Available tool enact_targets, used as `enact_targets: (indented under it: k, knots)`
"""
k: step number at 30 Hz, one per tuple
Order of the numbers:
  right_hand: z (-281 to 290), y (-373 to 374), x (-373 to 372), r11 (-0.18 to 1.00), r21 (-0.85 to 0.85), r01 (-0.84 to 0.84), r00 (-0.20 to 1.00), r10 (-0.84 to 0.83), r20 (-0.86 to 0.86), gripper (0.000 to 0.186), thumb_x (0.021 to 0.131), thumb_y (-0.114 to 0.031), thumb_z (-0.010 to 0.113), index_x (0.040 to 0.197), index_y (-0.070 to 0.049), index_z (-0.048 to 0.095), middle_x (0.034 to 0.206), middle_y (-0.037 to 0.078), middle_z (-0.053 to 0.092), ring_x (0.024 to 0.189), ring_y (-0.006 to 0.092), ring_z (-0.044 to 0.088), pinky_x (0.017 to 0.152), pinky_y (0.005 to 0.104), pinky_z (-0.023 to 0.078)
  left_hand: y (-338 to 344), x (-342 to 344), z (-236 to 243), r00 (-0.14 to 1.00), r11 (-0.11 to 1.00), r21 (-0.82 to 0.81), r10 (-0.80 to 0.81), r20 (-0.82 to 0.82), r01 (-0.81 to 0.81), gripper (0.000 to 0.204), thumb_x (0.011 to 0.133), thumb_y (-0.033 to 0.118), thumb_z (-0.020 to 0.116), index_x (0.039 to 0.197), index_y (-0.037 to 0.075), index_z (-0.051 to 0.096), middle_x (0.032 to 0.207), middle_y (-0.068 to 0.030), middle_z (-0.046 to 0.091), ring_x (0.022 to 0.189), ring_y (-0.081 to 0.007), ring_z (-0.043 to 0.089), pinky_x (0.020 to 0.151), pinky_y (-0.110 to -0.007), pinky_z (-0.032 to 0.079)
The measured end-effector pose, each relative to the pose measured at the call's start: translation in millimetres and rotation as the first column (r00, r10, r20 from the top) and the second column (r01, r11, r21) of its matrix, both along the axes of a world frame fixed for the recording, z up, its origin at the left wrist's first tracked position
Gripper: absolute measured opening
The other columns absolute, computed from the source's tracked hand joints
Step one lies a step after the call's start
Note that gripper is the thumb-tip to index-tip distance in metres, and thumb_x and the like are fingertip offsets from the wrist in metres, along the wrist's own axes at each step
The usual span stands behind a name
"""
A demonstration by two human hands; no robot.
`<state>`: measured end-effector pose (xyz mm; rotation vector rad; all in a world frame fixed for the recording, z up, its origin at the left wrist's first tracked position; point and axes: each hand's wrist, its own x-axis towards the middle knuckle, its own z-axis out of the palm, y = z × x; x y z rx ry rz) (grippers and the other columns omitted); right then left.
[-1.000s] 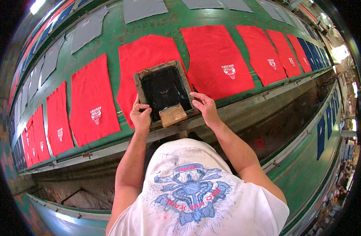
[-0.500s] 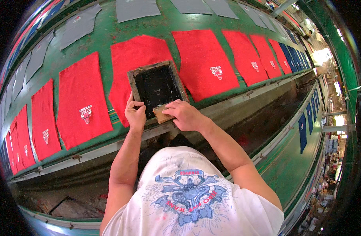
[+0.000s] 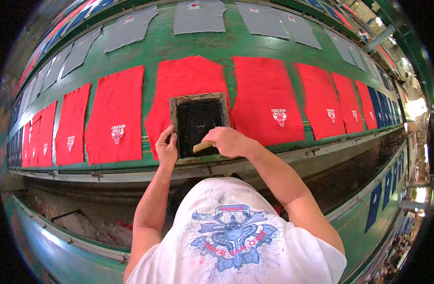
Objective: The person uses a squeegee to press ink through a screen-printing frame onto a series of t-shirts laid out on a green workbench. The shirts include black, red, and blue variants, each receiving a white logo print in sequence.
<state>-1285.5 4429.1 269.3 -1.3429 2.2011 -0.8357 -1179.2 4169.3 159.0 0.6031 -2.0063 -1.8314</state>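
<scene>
L hand (image 3: 167,149): at L rail of wooden frame (image 3: 198,98), fingers bent along it, as 0.5 s & 1 s ago; prob. steadying it, firmness of grip can't be told. Frame: dark mesh (image 3: 196,120) inside, lying on lower part of red panel (image 3: 193,75), nr table edge. Wood block (image 3: 203,146): main chg. Lay untouched on near end of frame 1 s ago; R fingers on it 0.5 s ago; now tipped up w/in frame, over lower R of mesh (contact w/ mesh unclear). R hand (image 3: 230,141): closed round block, knuckles up; was at R rail 1 s ago. Judged: block now in working hold, prob. at start of or in a pass over mesh. Result under frame can't be seen.

Around, L→R: red panels w/ white horned-head print (image 3: 117,109); grey panels (image 3: 198,19) in far row, all on green table (image 3: 229,46); R-neighbour red panel (image 3: 266,104) just beside frame, touching or not unclear; navy panels (image 3: 374,106) farther R.

In the way: frame's raised rails bound block travel; R hand hides lower R rail + bit of mesh; neighbour panel leaves little room R.
</scene>
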Motion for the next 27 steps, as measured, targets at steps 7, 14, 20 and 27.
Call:
enact_targets:
  k: [7,14,20,27]
  knots:
    - [-24,-21,-73,0.991,-0.13,0.041,0.984,-0.062,-0.167,0.036,0.089,0.006,0.065,0.121,-0.003,0.079,0.115,0.02,0.075,0.115,0.0416,0.069,0.104,0.05,0.056,-5,-9,10,0.98,0.984,0.119,0.11,0.165,-0.131,0.036,0.094,-0.007,0.079,0.13,-0.003,0.08,0.119,-0.007,0.082,0.104,-0.0133,0.075,0.096,-0.03,0.059]
    - [-33,-33,-85,0.968,-0.22,0.125,0.927,-0.193,-0.322,0.04,0.087,0.004,0.064,0.124,-0.002,0.08,0.111,0.016,0.077,0.109,0.0372,0.071,0.103,0.0484,0.057,-5,-14,14,0.97,0.979,0.126,0.131,0.206,-0.159,0.042,0.091,-0.011,0.077,0.132,-0.003,0.078,0.115,-0.0055,0.081,0.099,-0.013,0.074,0.092,-0.03,0.059]
    - [-27,-22,-40,0.988,-0.15,0.026,0.89,-0.091,-0.447,0.028,0.093,-0.01,0.066,0.118,-0.008,0.078,0.103,0.014,0.077,0.102,0.0334,0.074,0.09,0.0474,0.058,-5,-15,26,0.965,0.985,0.114,0.098,0.242,-0.129,0.042,0.09,-0.011,0.08,0.131,-0.002,0.078,0.118,-0.007,0.081,0.1,-0.0129,0.073,0.091,-0.03,0.058]
    - [-21,-7,27,0.991,-0.134,0.026,0.902,-0.081,-0.425,0.027,0.093,-0.016,0.065,0.115,-0.007,0.077,0.105,0.013,0.076,0.102,0.0324,0.071,0.094,0.0466,0.055,-10,-17,27,0.973,0.995,0.084,0.03,0.227,-0.051,0.043,0.092,-0.011,0.079,0.134,-0.002,0.077,0.118,-0.0064,0.08,0.1,-0.0128,0.073,0.092,-0.03,0.058]
